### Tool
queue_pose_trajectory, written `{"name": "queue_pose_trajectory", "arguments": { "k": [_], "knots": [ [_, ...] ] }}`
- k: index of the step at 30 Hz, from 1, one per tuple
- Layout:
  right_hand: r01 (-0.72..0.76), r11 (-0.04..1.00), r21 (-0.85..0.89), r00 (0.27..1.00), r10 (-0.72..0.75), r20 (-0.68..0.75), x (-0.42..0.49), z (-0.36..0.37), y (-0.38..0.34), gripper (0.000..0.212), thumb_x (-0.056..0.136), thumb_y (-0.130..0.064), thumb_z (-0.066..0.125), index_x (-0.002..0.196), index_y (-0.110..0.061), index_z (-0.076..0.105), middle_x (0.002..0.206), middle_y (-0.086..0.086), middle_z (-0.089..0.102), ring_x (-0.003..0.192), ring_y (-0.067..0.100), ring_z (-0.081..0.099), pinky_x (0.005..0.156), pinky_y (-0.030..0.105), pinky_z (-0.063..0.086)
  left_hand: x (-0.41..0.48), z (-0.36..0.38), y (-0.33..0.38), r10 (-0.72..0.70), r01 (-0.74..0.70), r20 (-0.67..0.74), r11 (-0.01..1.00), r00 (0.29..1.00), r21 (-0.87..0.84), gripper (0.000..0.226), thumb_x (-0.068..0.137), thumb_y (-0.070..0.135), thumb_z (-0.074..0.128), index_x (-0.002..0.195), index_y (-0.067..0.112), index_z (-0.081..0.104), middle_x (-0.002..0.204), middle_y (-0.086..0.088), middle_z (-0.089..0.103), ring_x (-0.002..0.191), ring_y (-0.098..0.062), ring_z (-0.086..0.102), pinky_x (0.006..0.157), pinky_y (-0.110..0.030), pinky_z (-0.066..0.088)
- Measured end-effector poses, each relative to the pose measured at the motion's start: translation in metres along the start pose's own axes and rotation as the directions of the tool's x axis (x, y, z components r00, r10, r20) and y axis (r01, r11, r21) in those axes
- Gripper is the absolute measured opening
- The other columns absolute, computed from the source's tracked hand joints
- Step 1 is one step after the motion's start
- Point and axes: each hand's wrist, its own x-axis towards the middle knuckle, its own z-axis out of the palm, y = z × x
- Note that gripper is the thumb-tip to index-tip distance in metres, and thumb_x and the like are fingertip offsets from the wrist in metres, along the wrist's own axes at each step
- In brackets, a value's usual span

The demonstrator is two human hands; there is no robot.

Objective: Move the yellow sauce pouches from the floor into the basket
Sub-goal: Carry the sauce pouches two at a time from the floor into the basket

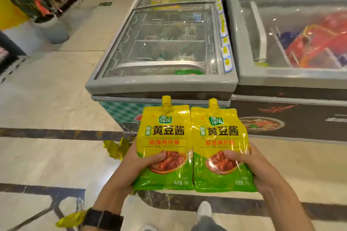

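My left hand grips the left pouch, my right hand the right pouch. I see no basket; hunting for it, one could slip.

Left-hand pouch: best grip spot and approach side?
Grip the left pouch at its lower outer edge, coming from its left, where the left hand holds it, thumb on the front. It's flat and upright, spout up, and its inner edge sits against the right pouch, so that side looks blocked.
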Motion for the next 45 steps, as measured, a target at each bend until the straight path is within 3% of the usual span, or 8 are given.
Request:
{"name": "queue_pose_trajectory", "arguments": {
  "k": [4, 8, 12, 15, 20, 32, 40, 45],
  "knots": [
    [0.051, 0.995, 0.081, 0.994, -0.042, -0.103, -0.018, -0.068, -0.016, 0.105, 0.022, -0.031, 0.101, 0.118, -0.009, 0.065, 0.112, 0.02, 0.073, 0.099, 0.038, 0.071, 0.082, 0.049, 0.059, 0.04, 0.071, 0.011, -0.034, 0.03, 0.133, 0.999, 0.991, 0.03, 0.11, 0.027, 0.037, 0.102, 0.126, 0.018, 0.058, 0.109, -0.012, 0.076, 0.096, -0.032, 0.075, 0.069, -0.037, 0.062],
    [0.139, 0.978, 0.157, 0.969, -0.101, -0.225, -0.044, -0.124, -0.027, 0.108, 0.023, -0.027, 0.102, 0.121, -0.004, 0.061, 0.109, 0.022, 0.073, 0.093, 0.038, 0.073, 0.066, 0.041, 0.061, 0.079, 0.137, 0.018, -0.074, 0.047, 0.274, 0.993, 0.959, 0.105, 0.107, 0.034, 0.033, 0.1, 0.13, 0.013, 0.057, 0.112, -0.014, 0.075, 0.1, -0.035, 0.073, 0.075, -0.042, 0.061],
    [0.225, 0.942, 0.25, 0.923, -0.124, -0.364, -0.064, -0.167, -0.028, 0.075, 0.059, -0.003, 0.091, 0.126, -0.003, 0.057, 0.111, 0.023, 0.072, 0.094, 0.039, 0.072, 0.066, 0.041, 0.061, 0.118, 0.199, 0.029, -0.11, 0.033, 0.389, 0.98, 0.915, 0.197, 0.113, 0.032, 0.039, 0.102, 0.131, 0.009, 0.056, 0.115, -0.016, 0.074, 0.103, -0.037, 0.072, 0.082, -0.045, 0.059],
    [0.299, 0.897, 0.326, 0.865, -0.111, -0.49, -0.069, -0.192, -0.027, 0.06, 0.068, 0.005, 0.076, 0.125, -0.001, 0.057, 0.111, 0.023, 0.072, 0.093, 0.038, 0.073, 0.068, 0.042, 0.062, 0.149, 0.245, 0.041, -0.131, 0.002, 0.504, 0.969, 0.854, 0.248, 0.107, 0.032, 0.04, 0.101, 0.126, 0.011, 0.061, 0.113, -0.015, 0.075, 0.1, -0.034, 0.074, 0.076, -0.038, 0.061],
    [0.381, 0.854, 0.354, 0.77, -0.081, -0.633, -0.066, -0.236, -0.035, 0.105, 0.031, -0.022, 0.102, 0.125, 0.0, 0.059, 0.114, 0.024, 0.071, 0.097, 0.041, 0.071, 0.071, 0.043, 0.061, 0.205, 0.323, 0.051, -0.171, -0.032, 0.649, 0.957, 0.741, 0.288, 0.104, 0.033, 0.039, 0.102, 0.124, 0.009, 0.062, 0.113, -0.016, 0.075, 0.097, -0.031, 0.074, 0.075, -0.034, 0.061],
    [0.578, 0.753, 0.314, 0.47, 0.008, -0.883, -0.074, -0.311, -0.065, 0.051, 0.065, 0.002, 0.07, 0.115, -0.007, 0.064, 0.104, 0.018, 0.075, 0.082, 0.031, 0.075, 0.064, 0.038, 0.062, 0.301, 0.508, 0.067, -0.407, -0.084, 0.783, 0.863, 0.471, 0.499, 0.11, 0.023, 0.038, 0.103, 0.121, 0.012, 0.062, 0.104, -0.013, 0.077, 0.088, -0.026, 0.076, 0.069, -0.033, 0.06],
    [0.657, 0.689, 0.308, 0.335, 0.1, -0.937, -0.117, -0.397, -0.06, 0.112, 0.003, -0.03, 0.099, 0.107, -0.008, 0.063, 0.091, 0.014, 0.078, 0.073, 0.027, 0.076, 0.053, 0.031, 0.059, 0.302, 0.653, 0.033, -0.518, -0.156, 0.789, 0.795, 0.331, 0.587, 0.117, 0.022, 0.038, 0.103, 0.126, 0.006, 0.06, 0.107, -0.016, 0.076, 0.091, -0.03, 0.076, 0.068, -0.033, 0.061],
    [0.666, 0.679, 0.308, 0.311, 0.124, -0.942, -0.159, -0.479, -0.06, 0.115, 0.006, -0.031, 0.1, 0.112, -0.008, 0.063, 0.097, 0.015, 0.077, 0.079, 0.03, 0.076, 0.058, 0.034, 0.06, 0.284, 0.754, 0.009, -0.547, -0.176, 0.797, 0.784, 0.257, 0.595, 0.114, 0.025, 0.041, 0.102, 0.126, 0.009, 0.06, 0.108, -0.015, 0.076, 0.091, -0.03, 0.076, 0.067, -0.033, 0.061]
  ]
}}
